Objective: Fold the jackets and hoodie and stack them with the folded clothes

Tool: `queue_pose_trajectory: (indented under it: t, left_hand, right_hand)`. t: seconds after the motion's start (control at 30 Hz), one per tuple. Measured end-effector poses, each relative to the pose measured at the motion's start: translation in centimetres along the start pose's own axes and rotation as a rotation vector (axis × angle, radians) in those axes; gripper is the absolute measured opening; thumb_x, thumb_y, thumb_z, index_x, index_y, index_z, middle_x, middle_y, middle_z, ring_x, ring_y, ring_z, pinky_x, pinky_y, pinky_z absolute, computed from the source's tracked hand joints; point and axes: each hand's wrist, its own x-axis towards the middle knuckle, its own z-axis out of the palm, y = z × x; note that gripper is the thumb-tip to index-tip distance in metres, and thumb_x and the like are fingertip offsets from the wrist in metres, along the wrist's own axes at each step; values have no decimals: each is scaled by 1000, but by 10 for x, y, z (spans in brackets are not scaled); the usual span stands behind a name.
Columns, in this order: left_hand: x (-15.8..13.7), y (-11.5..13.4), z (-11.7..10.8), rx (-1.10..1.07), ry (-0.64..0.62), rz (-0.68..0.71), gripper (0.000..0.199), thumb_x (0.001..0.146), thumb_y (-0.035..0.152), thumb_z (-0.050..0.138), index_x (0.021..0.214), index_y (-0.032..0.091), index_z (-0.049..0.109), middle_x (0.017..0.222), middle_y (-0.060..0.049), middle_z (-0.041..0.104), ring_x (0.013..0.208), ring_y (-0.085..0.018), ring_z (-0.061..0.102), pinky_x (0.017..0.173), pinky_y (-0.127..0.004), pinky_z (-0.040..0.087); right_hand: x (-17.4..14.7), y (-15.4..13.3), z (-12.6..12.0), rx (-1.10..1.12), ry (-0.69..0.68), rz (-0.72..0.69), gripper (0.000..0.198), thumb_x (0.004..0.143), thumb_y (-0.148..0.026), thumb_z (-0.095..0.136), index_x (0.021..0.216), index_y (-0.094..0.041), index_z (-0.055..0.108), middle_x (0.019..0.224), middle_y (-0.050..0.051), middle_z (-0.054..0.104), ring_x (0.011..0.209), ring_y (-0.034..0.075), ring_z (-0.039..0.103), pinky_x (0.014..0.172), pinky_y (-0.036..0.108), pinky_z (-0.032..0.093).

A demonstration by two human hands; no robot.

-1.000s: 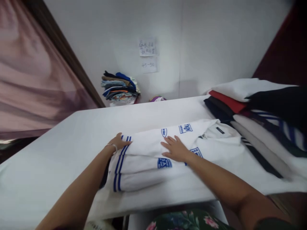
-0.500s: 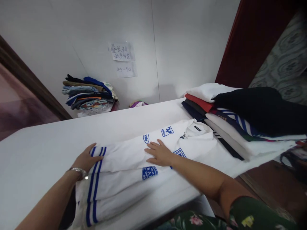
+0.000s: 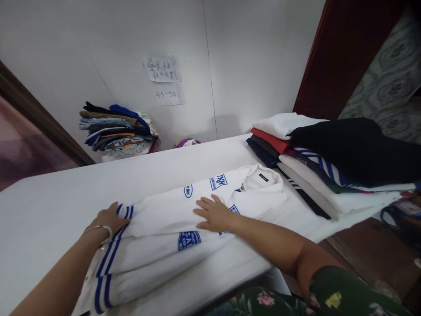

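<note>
A white jacket (image 3: 161,208) with blue lettering and badges lies lengthwise across the white table, its collar and dark neck label to the right. Two blue stripes run along its hem at the left. My left hand (image 3: 107,219), with a bracelet at the wrist, grips this striped hem; its fingertips are partly hidden by the cloth. Flat on the middle of the jacket rests my right hand (image 3: 213,214), fingers spread. Loose folds of the garment hang toward me along the table's near edge.
Folded clothes (image 3: 309,160) are heaped on the table's right end, a black one on top. Behind the far edge stands another clothes stack (image 3: 118,127), near a purple and white item (image 3: 187,142). Handwritten paper signs (image 3: 164,70) hang on the wall.
The jacket has slid to the left and a little toward me, drawn by my left hand at the hem. My right hand stays flat and has shifted slightly left. The view has turned a little.
</note>
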Motion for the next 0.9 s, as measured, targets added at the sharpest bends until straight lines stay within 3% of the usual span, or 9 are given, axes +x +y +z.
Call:
queue_pose_trajectory:
  t: [0.07,0.17,0.27,0.33,0.47,0.73,0.9]
  left_hand:
    - [-11,19,-11,192,19,-3,71,72,39,59,137,18,39,150,-15,32,130,-37,40,99,-50,39]
    - [-35,66,-13,264,76,258,61,86,44,45,139,14,38,153,-14,25,139,-28,25,108,-44,30]
    - [-61,108,11,208,57,463,63,88,49,39,141,17,36,155,-11,20,142,-28,17,111,-49,23]
    - [-73,123,32,180,-37,506,63,88,50,37,143,19,34,155,-9,20,142,-28,15,111,-52,19]
    - [-84,126,57,160,-107,514,61,90,47,32,145,21,31,154,-8,22,142,-27,17,112,-52,17]
    - [-84,123,56,147,-93,522,63,91,51,27,146,21,30,155,-8,22,143,-26,16,112,-52,15]
    - [-84,123,59,131,-100,533,65,91,54,25,146,20,28,155,-8,20,143,-26,14,112,-53,13]
  right_hand:
    - [0,0,0,8,5,-2,59,91,-56,40,139,-23,40,151,12,31,140,29,20,111,56,13]
    - [-1,1,0,25,9,-8,59,90,-55,41,139,-21,42,150,13,32,140,30,20,111,57,13]
    - [-1,0,-1,43,4,-6,59,90,-55,42,139,-22,41,150,13,31,140,29,20,111,56,12]
    - [0,0,-3,71,-21,7,59,90,-56,42,139,-23,42,151,11,31,141,28,19,111,55,11]
    - [2,11,-14,118,-52,79,60,90,-59,37,139,-24,42,150,11,32,140,26,22,112,51,14]
    - [-26,73,-21,-44,-29,457,69,90,-61,31,144,-19,33,154,11,22,141,31,16,111,52,11]
    - [-25,64,-32,-49,-54,523,66,90,-60,32,142,-21,37,154,11,23,141,33,16,110,57,10]
